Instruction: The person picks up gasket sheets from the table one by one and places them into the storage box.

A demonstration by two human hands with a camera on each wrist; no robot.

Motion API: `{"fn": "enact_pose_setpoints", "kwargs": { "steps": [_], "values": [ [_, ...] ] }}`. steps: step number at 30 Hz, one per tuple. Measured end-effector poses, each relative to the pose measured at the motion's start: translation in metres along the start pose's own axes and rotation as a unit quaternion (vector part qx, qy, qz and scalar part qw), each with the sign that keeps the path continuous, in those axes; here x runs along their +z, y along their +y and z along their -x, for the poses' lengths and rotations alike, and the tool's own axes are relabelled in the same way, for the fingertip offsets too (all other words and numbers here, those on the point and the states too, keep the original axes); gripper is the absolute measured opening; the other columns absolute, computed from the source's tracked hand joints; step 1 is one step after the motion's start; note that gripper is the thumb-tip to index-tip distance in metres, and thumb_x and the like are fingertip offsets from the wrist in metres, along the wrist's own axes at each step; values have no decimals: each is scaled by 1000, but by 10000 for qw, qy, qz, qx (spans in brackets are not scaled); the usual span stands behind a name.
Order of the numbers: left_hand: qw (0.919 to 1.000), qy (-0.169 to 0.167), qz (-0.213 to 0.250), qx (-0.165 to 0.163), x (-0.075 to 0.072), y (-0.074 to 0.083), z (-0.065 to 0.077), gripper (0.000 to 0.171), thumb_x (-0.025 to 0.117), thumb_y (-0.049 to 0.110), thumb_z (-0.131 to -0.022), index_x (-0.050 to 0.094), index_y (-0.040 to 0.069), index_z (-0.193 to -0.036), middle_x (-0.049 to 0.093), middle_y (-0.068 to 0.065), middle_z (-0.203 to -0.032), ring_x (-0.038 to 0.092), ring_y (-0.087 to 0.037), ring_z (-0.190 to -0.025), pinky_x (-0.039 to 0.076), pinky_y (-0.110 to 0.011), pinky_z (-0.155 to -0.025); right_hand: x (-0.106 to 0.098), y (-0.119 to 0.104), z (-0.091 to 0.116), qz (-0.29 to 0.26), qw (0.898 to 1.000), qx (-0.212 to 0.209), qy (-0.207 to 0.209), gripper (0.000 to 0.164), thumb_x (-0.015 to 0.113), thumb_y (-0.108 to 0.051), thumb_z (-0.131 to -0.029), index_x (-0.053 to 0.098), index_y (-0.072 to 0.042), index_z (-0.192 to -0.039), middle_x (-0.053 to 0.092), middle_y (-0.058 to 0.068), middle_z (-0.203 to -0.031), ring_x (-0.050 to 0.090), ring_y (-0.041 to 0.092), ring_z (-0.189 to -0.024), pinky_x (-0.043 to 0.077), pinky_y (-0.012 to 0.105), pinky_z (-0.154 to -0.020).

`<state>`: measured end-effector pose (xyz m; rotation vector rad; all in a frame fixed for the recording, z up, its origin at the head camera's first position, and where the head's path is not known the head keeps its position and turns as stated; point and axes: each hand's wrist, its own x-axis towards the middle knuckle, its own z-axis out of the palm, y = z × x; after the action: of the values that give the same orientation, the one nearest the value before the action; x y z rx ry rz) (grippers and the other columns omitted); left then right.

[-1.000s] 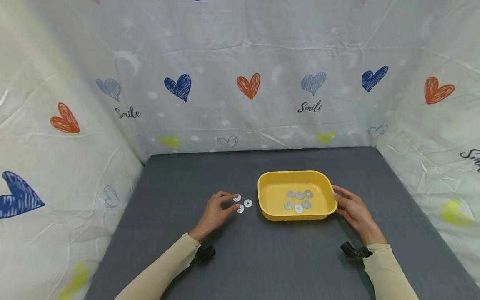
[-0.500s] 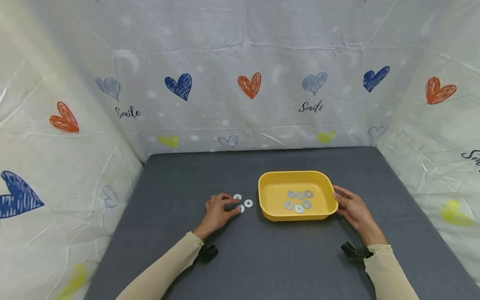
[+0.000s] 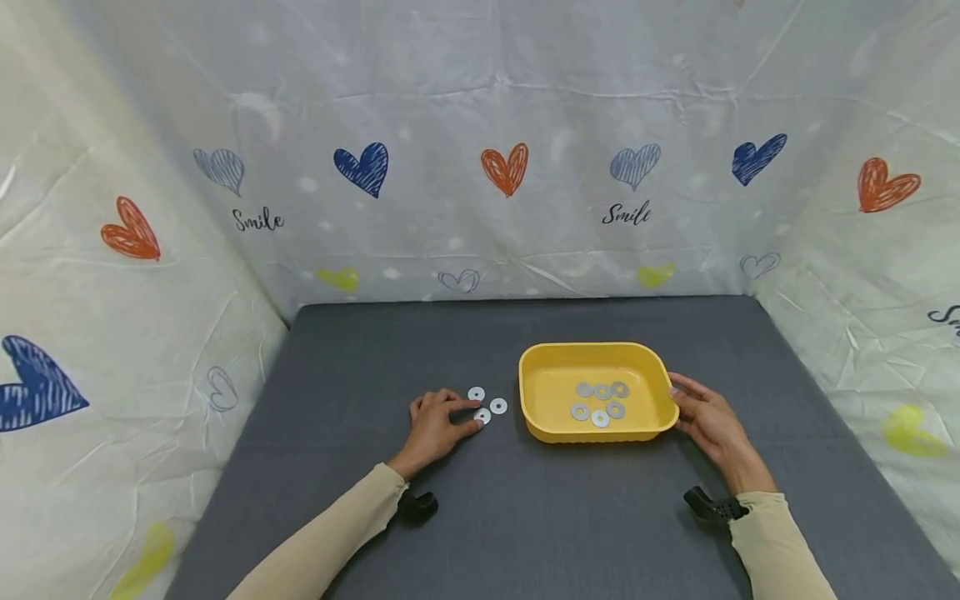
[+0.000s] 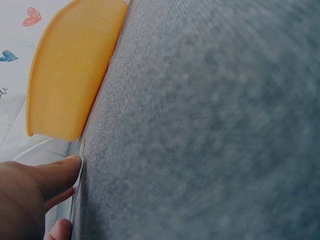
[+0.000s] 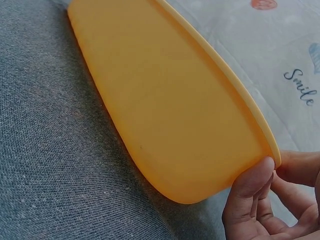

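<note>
Three flat metal washers lie close together on the dark cloth: a far washer [image 3: 476,393], a right washer [image 3: 498,406] and a near washer [image 3: 482,416]. My left hand [image 3: 435,429] has thumb and index finger at opposite edges of the near washer, pinching it flat against the cloth. In the left wrist view the left thumb [image 4: 65,170] touches a thin washer edge. A yellow plastic tray [image 3: 536,421] stands to the right, with several washers [image 3: 601,418] on its floor. My right hand [image 3: 712,425] pinches its right end, thumb against the outer wall and a finger at the rim.
Dark grey cloth [image 3: 525,517] covers the table. A pale curtain [image 3: 420,225] printed with hearts rises behind the table's far edge and along both sides. Black straps with devices sit on both wrists.
My left hand has shifted slightly right and its fingers have closed from a wider spread onto the near washer. The right hand and tray stay in place.
</note>
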<state>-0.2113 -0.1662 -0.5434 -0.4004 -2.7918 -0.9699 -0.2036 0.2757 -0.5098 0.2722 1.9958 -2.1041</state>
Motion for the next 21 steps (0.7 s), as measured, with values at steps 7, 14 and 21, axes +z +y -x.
{"fn": "enact_pose_setpoints", "kwargs": {
  "steps": [7,14,21],
  "values": [
    [9999,61,-131,92,1,0,0,29,81,27,-80,77,20,-109,59,-3,-96,46,-22,-89,23,-57,-101,-1,-1,1,-80,10000,33,-1,60,59,-29,-99,34,-13,-152,65,-17,-107,64,5,-89,54,24,-70],
    [9999,111,-50,75,0,0,0,23,81,24,-80,78,23,-103,62,-4,-101,49,-25,-94,23,-58,-103,0,0,1,-75,10000,31,3,58,58,-27,-100,35,-14,-152,65,-17,-109,64,5,-90,54,25,-71],
    [9995,208,185,-120,-1,-1,-1,23,84,21,-76,71,20,-96,67,-5,-105,53,-28,-100,25,-56,-103,1,0,0,-85,10000,11,11,57,58,-27,-100,36,-13,-151,65,-16,-109,64,5,-89,54,25,-70]
  ]
}}
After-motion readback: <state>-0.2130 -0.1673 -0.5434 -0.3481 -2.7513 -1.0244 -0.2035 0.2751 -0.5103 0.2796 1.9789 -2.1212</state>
